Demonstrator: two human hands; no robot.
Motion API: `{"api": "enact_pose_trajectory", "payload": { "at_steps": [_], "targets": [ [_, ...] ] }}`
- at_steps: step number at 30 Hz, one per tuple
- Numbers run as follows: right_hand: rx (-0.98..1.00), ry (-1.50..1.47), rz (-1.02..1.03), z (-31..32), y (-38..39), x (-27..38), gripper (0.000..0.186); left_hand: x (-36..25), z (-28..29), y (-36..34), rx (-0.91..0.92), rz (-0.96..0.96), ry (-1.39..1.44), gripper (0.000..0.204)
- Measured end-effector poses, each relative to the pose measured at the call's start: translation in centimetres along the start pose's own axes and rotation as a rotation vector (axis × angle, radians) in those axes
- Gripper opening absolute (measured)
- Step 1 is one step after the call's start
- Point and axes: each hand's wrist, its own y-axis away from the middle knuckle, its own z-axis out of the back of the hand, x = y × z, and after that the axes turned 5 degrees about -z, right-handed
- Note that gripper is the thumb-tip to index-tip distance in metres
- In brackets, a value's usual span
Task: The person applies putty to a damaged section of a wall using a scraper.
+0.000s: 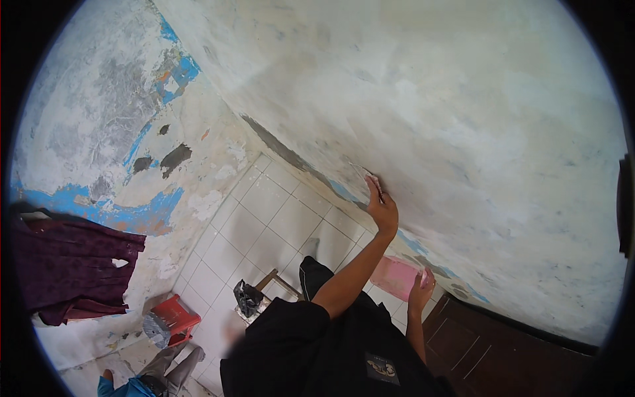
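Note:
My left hand [382, 213] is raised to the large whitish wall [450, 126] and closed around a putty knife [376, 181]. Its thin blade lies almost edge-on against the wall surface, so its full shape is hard to see. Lower down and nearer my body, my right hand [421, 291] grips the right end of a shallow pink plastic tray [391, 276]. What lies in the tray cannot be made out. Pale patches cover the wall, and a grey and blue unpainted strip runs along its lower part.
Below is a white tiled floor [268, 198]. A small bench [281, 284] bears a black plastic bag [248, 298]. A red stool [180, 316] stands further left, near another person [135, 385]. Maroon cloth [76, 261] hangs at left; a dark brown door [476, 344] is lower right.

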Motion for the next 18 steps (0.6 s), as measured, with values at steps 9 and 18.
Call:
{"api": "enact_pose_trajectory", "payload": {
  "at_steps": [9, 18],
  "targets": [
    [0.016, 0.014, -0.022, 1.2, 0.5, -0.2, 0.038, -1.2, 4.1, 6.5, 0.241, -0.156, 0.078, 0.061],
    [0.040, -0.033, -0.089, -0.2, 1.3, 1.3, 0.039, 3.9, 5.9, -1.4, -0.175, -0.006, -0.071, 0.046]
  ]
}}
